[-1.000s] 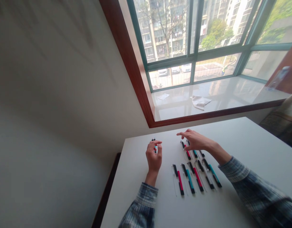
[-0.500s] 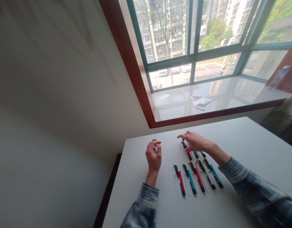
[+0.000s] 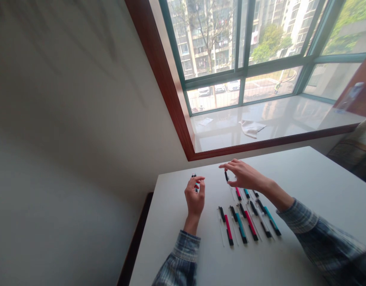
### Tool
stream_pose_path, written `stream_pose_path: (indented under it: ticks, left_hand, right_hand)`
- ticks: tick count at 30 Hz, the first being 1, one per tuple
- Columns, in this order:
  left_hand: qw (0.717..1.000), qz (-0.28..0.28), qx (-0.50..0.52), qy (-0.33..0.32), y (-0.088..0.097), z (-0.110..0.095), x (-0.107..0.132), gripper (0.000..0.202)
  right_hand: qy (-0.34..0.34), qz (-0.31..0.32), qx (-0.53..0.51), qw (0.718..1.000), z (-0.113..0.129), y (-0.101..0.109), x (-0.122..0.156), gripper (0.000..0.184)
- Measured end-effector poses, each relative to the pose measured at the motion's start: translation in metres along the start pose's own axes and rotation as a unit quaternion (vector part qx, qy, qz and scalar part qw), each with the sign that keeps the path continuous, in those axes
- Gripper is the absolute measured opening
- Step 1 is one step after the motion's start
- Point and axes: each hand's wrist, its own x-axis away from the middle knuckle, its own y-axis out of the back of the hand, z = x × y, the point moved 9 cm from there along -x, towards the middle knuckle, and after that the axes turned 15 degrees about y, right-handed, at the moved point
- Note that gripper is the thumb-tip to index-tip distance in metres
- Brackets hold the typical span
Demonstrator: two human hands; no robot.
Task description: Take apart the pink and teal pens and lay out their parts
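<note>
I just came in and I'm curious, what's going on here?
A person is working at a white table with pens laid in rows, red ones and teal ones. Their left hand pinches a small pen piece above the table. Their right hand holds a little black piece just past the top row.

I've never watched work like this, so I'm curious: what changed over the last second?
The right hand has lifted a black piece up from the top row, pinched in its fingers, leaving a red-and-black pen part on the white table. The left hand still holds its small pen piece; the lower row of pens stayed put.
</note>
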Motion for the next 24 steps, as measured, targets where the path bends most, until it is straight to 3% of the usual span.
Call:
stream_pose_path:
  ticks: [6,11,14,16,19,24]
  left_hand:
    - [0.976,0.162,0.108,0.098,-0.034,0.007,-0.002,0.037]
    - [0.953,0.223,0.157,0.129,-0.048,0.008,0.001,0.043]
    - [0.956,0.208,0.153,0.139,-0.048,0.014,0.003,0.042]
    - [0.965,0.18,0.129,0.138,-0.044,0.018,0.004,0.04]
    - [0.979,0.141,0.078,0.122,-0.039,0.021,0.008,0.034]
    - [0.991,0.117,0.019,0.064,-0.037,0.007,0.017,0.021]
  right_hand:
    - [0.087,-0.065,-0.019,0.994,0.058,0.02,-0.025,0.065]
    - [0.105,-0.066,-0.018,0.992,0.069,0.017,-0.03,0.059]
    - [0.102,-0.064,-0.032,0.992,0.057,0.011,-0.024,0.059]
    - [0.077,-0.065,-0.033,0.994,0.036,0.006,-0.015,0.05]
    - [0.014,-0.052,0.003,0.999,-0.006,-0.003,0.003,0.016]
    - [-0.034,-0.014,0.021,0.999,-0.045,-0.016,0.023,0.018]
